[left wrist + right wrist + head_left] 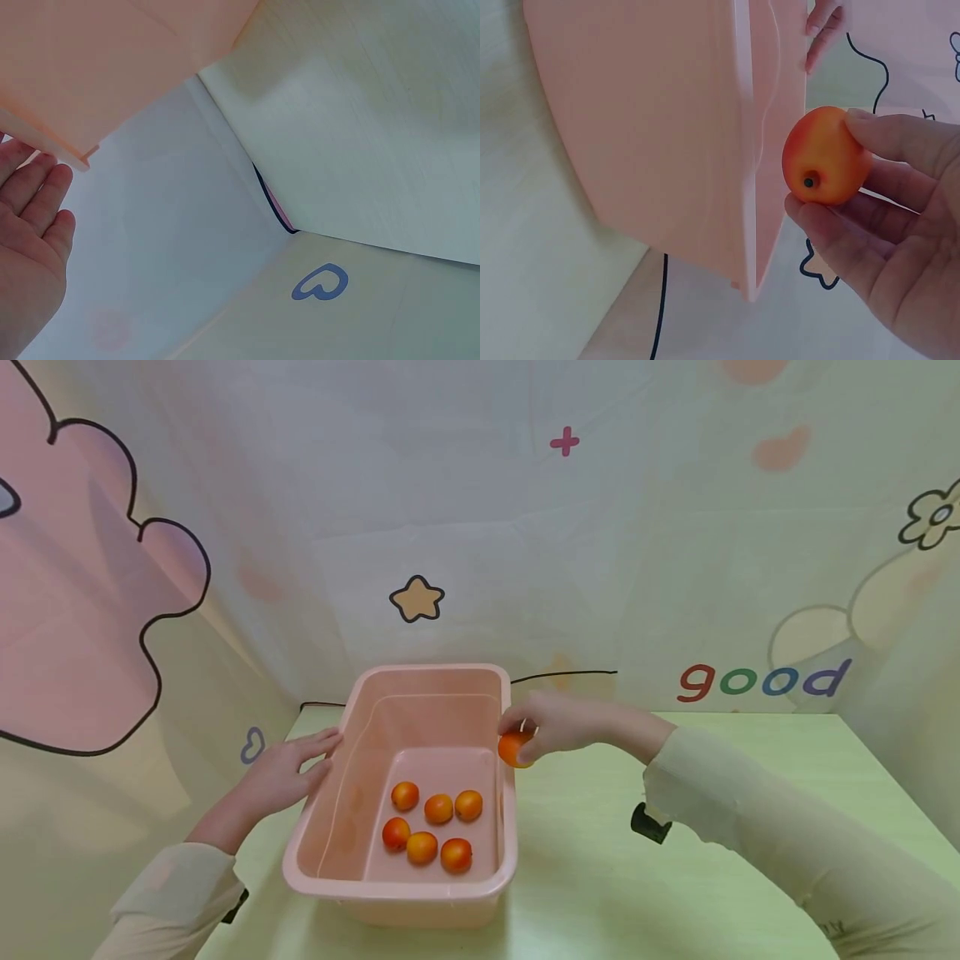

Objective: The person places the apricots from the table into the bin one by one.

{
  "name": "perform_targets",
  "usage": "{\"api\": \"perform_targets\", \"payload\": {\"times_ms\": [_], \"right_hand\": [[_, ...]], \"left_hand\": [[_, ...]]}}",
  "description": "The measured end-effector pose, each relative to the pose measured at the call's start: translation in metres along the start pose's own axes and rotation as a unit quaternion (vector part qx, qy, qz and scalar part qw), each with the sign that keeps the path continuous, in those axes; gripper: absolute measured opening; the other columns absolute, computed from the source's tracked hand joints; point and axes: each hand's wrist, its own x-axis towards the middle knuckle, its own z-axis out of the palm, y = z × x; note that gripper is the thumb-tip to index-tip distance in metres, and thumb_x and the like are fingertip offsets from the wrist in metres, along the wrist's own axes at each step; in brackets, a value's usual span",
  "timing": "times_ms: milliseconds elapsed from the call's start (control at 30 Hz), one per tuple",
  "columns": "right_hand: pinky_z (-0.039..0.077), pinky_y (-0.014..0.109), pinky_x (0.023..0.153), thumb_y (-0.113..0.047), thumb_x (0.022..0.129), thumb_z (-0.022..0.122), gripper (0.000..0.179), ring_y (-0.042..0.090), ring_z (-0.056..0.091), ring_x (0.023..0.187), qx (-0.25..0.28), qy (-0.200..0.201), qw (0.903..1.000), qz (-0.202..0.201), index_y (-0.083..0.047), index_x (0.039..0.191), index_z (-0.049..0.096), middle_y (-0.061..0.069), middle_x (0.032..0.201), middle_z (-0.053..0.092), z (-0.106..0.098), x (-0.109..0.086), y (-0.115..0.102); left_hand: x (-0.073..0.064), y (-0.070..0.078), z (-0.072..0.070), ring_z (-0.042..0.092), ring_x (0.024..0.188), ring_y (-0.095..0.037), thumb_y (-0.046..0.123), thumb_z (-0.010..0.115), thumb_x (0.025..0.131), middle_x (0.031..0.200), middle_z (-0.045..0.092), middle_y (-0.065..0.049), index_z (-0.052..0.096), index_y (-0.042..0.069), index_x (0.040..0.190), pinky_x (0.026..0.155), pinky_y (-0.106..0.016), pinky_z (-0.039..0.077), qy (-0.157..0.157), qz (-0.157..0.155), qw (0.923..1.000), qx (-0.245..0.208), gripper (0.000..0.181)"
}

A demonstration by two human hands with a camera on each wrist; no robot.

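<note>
A pink plastic tub [420, 889] stands on the table, with several small orange-red fruits [422, 848] lying on its floor. My right hand [555, 724] holds another orange-red fruit [826, 156] over the tub's right rim, pinched between thumb and fingers. Its dark stem end shows in the right wrist view. On the other side, my left hand [281, 774] rests its fairly straight fingers against the tub's left rim. The left wrist view shows those fingertips [56, 184] at the rim's edge [67, 154].
The pale green table [675, 893] extends to the right of the tub. A printed cloth [480, 527] with a star and the word "good" hangs behind it. Another stretch of cloth [90, 827] closes off the left side.
</note>
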Motion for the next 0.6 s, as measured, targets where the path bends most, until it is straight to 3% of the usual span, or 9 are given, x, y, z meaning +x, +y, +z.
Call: {"api": "perform_targets", "payload": {"times_ms": [233,400,600], "right_hand": [[0.043,0.022,0.061,-0.011,0.078,0.06,0.01,0.014,0.051,0.071,-0.043,-0.025,0.9985,0.023,-0.014,0.088,0.063,-0.003,0.074,0.056,0.006,0.022,-0.012],[0.042,0.021,0.062,-0.011,0.079,0.061,0.011,0.013,0.05,0.069,-0.047,-0.034,0.9982,0.013,-0.013,0.089,0.064,-0.004,0.072,0.056,0.017,0.038,-0.018],[0.046,0.019,0.071,-0.011,0.078,0.064,0.022,0.012,0.052,0.078,-0.032,-0.042,0.998,0.035,-0.013,0.101,0.065,-0.006,0.081,0.06,0.031,0.052,-0.021]], "left_hand": [[0.0,-0.001,0.0,0.041,0.119,-0.04,0.017,0.049,0.089,0.133,0.044,-0.017,0.046,0.001,0.127,0.092,-0.054,0.038,-0.002,0.0,1.0,-0.002,0.042],[-0.001,0.0,-0.001,0.04,0.12,-0.04,0.017,0.049,0.089,0.134,0.043,-0.016,0.045,0.003,0.128,0.093,-0.054,0.037,-0.005,-0.01,0.9999,-0.007,0.042],[-0.001,0.001,-0.001,0.041,0.12,-0.039,0.017,0.049,0.089,0.134,0.043,-0.015,0.045,0.005,0.128,0.092,-0.054,0.038,-0.005,-0.014,0.9999,-0.007,0.042]]}}
